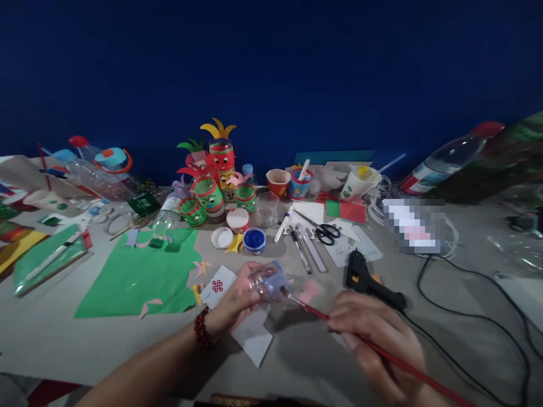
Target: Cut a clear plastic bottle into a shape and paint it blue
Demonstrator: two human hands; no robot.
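Observation:
My left hand (240, 295) is wrapped round a clear plastic bottle piece (265, 284), tilted on its side, with a bluish tint toward its right end. In my right hand (373, 336) is a paintbrush (313, 311) with a red handle. Its bristles are at the right end of the bottle piece; whether they touch it I cannot tell. Just beyond, an uncapped jar of blue paint (254, 241) stands beside a white lid (222, 238). White paper (253, 339) lies under my left hand, and a pink paper scrap (310, 290) is near the brush.
A black glue gun (360, 274) with its cord (445, 347) lies right of centre. Black-handled scissors (326, 233) and pens (300, 251) lie behind. Decorated bottle cups (207, 198) stand at the back, a green sheet (139, 282) lies left, and a large bottle (445, 161) leans at right.

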